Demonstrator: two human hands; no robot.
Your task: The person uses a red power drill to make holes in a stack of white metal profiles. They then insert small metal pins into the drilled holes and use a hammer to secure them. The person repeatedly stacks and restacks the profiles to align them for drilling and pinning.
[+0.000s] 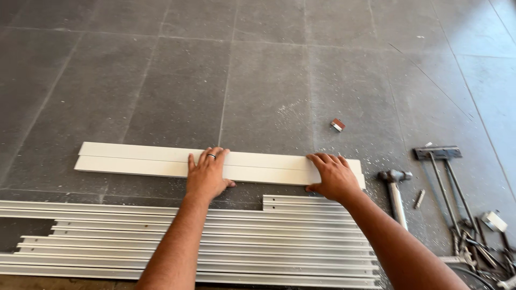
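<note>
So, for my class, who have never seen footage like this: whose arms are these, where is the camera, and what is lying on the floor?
The camera sits on a person's head and looks down, so both bare arms are that person's own. The left hand, wearing a ring, and the right hand press flat on two long white strips lying side by side on the grey tiled floor. Nothing is gripped. Nearer the person lies a stack of metal rails. To the right lie a hammer and other tools.

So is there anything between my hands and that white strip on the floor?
Nothing visible. The left hand lies flat on the white strip near its middle, and the right hand presses on it near its right end. The grey metal rails lie nearer you, under your forearms, not between hands and strip.
</note>
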